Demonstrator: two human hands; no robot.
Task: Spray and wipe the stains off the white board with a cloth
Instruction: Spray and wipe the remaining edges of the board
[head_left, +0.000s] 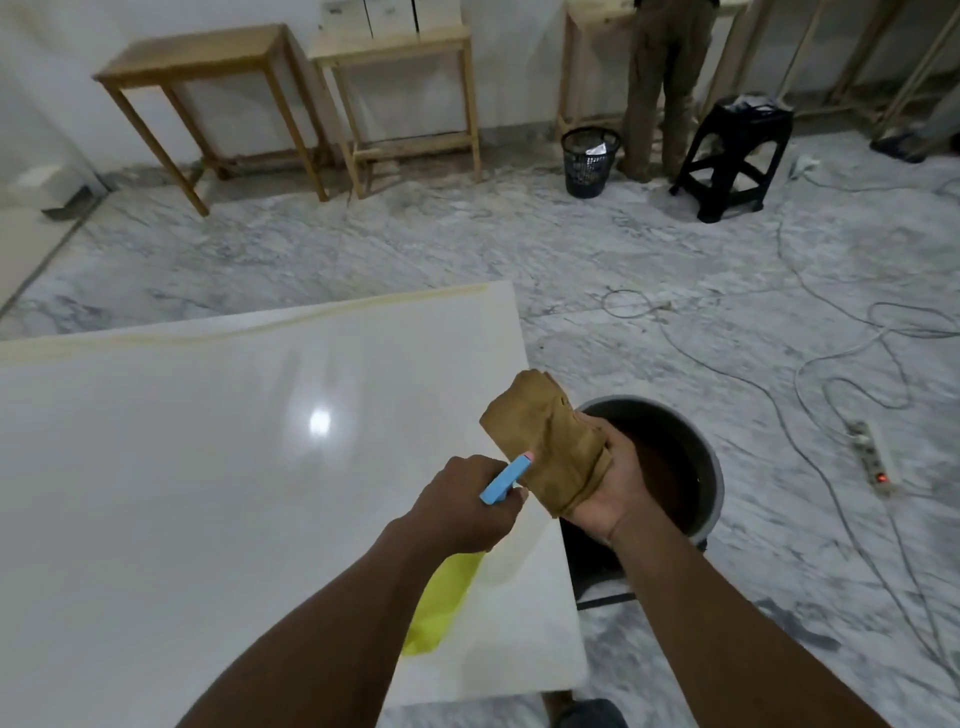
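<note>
A large glossy white board (218, 467) lies flat in front of me, with a yellowish stain band (291, 322) along its far edge. My left hand (465, 506) grips a spray bottle (441, 597) with a yellow body and a blue nozzle head, and the nozzle points at the cloth. My right hand (605, 488) holds up a folded brown cloth (545, 436) just past the board's right edge, close in front of the nozzle.
A grey bucket (711, 467) with dark liquid stands on the floor right of the board, under my right hand. Cables and a power strip (875, 457) trail over the marble floor at right. Wooden tables, a black bin (589, 161), a black stool (737, 156) and a standing person are at the far wall.
</note>
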